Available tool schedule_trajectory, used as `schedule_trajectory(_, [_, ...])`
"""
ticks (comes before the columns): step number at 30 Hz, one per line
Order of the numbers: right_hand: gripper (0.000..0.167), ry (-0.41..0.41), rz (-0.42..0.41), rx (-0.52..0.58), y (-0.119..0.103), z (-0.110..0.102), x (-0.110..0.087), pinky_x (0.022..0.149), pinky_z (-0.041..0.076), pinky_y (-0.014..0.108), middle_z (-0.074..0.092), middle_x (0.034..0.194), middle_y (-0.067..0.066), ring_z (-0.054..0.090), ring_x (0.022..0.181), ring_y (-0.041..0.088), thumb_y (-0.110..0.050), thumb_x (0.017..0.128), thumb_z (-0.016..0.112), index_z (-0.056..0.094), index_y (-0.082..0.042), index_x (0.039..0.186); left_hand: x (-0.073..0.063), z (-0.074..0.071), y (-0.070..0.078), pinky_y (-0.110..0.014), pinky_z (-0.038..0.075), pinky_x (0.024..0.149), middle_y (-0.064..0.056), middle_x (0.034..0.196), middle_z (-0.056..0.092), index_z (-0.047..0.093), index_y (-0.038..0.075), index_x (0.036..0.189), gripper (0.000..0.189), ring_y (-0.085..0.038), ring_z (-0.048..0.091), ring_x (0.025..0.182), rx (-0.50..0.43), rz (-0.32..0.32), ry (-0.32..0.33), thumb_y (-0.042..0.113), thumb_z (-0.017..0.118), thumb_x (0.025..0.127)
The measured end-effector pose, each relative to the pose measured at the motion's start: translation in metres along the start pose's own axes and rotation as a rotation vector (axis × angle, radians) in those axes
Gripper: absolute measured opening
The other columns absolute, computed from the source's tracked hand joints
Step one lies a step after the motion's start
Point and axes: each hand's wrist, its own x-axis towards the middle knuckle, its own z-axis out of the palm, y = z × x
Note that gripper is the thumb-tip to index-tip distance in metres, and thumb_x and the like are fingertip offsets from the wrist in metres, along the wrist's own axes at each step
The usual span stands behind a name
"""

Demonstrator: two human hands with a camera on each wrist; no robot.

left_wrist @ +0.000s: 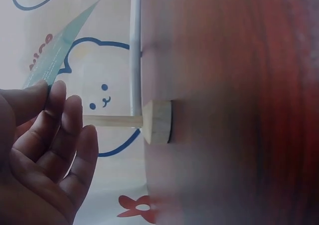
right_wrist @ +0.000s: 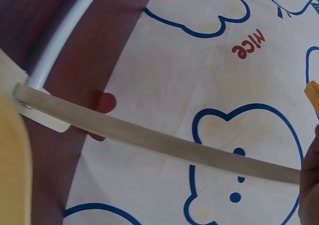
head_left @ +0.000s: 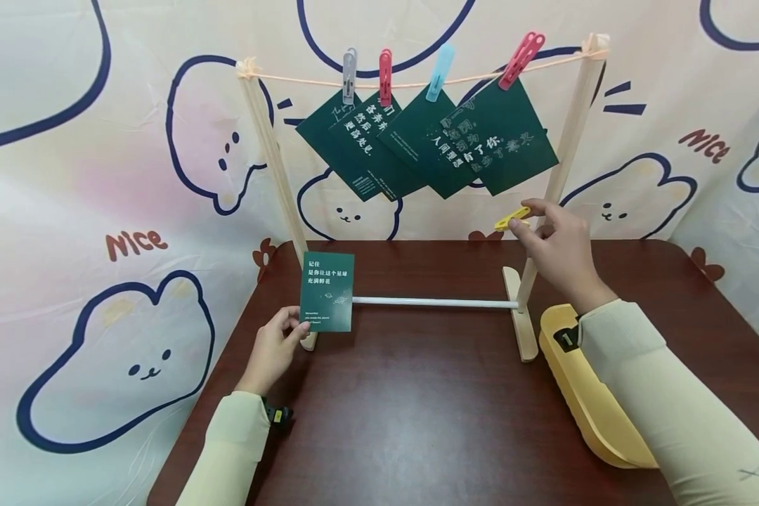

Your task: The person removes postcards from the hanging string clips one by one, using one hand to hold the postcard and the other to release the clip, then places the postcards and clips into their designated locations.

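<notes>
My left hand pinches a dark green card by its lower left corner, the white lettering facing me. The left wrist view shows the card almost edge-on between thumb and fingers. Between thumb and index finger, my right hand holds a yellow clothespin below the hanging cards. Several green cards overlap on a string, held by a grey clothespin, a red one, a light blue clothespin and another red clothespin.
The string runs between two wooden posts, joined low down by a white rod. Under my right forearm a yellow container stands on the dark wooden table. A patterned cloth hangs behind.
</notes>
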Motion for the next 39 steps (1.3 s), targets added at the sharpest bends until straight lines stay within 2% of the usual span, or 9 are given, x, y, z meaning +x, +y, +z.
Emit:
schedule_trajectory(4, [0.049, 0.000, 0.019, -0.002, 0.009, 0.000, -0.005, 0.052, 0.045, 0.018, 0.061, 0.099, 0.006, 0.053, 0.068, 0.020, -0.042, 0.094, 0.062, 0.058, -0.013, 0.133, -0.002, 0.003, -0.003, -0.035, 0.043, 0.067, -0.009, 0.084, 0.065, 0.055, 0.008, 0.124, 0.029, -0.024, 0.059, 0.078, 0.010, -0.001, -0.017, 0.017, 0.061, 0.098])
schedule_trajectory(10, [0.052, -0.007, 0.063, 0.000, 0.020, 0.000, -0.014, 0.056, 0.048, 0.015, 0.061, 0.106, 0.007, 0.060, 0.073, 0.019, -0.045, 0.093, 0.062, 0.057, -0.012, 0.133, -0.006, 0.008, -0.008, -0.037, 0.040, 0.070, -0.004, 0.084, 0.063, 0.055, 0.008, 0.125, 0.030, -0.021, 0.052, 0.074, 0.038, -0.019, -0.035, 0.019, 0.062, 0.098])
schedule_trajectory(17, [0.050, 0.009, 0.073, -0.007, 0.029, -0.001, -0.025, 0.051, 0.043, 0.017, 0.062, 0.108, 0.007, 0.054, 0.071, 0.018, -0.040, 0.094, 0.063, 0.057, -0.010, 0.134, -0.010, 0.010, -0.008, -0.038, 0.043, 0.074, -0.007, 0.083, 0.065, 0.054, 0.007, 0.126, 0.031, -0.019, 0.060, 0.080, 0.011, -0.043, -0.059, 0.018, 0.061, 0.098])
schedule_trajectory(21, [0.047, 0.020, 0.074, 0.001, 0.034, -0.002, -0.030, 0.051, 0.044, 0.016, 0.063, 0.104, 0.006, 0.054, 0.070, 0.018, -0.037, 0.094, 0.064, 0.058, -0.010, 0.132, -0.013, 0.009, -0.007, -0.039, 0.046, 0.077, -0.008, 0.082, 0.066, 0.054, 0.007, 0.126, 0.030, -0.019, 0.061, 0.081, 0.002, -0.045, -0.068, 0.015, 0.061, 0.098])
schedule_trajectory(29, [0.046, 0.030, 0.092, 0.002, 0.046, -0.007, -0.041, 0.050, 0.044, 0.017, 0.065, 0.105, 0.005, 0.055, 0.063, 0.016, -0.036, 0.095, 0.064, 0.058, -0.011, 0.133, -0.014, 0.011, -0.008, -0.036, 0.042, 0.070, -0.005, 0.082, 0.066, 0.054, 0.008, 0.126, 0.031, -0.020, 0.062, 0.078, 0.038, -0.088, -0.151, 0.015, 0.062, 0.097])
schedule_trajectory(39, [0.045, 0.054, 0.135, -0.037, 0.066, -0.013, -0.055, 0.045, 0.042, 0.021, 0.062, 0.101, 0.003, 0.055, 0.057, 0.010, -0.037, 0.093, 0.065, 0.060, -0.011, 0.129, -0.013, 0.011, -0.009, -0.036, 0.043, 0.067, -0.003, 0.082, 0.065, 0.053, 0.007, 0.127, 0.032, -0.021, 0.060, 0.076, 0.063, -0.080, -0.182, 0.016, 0.062, 0.097])
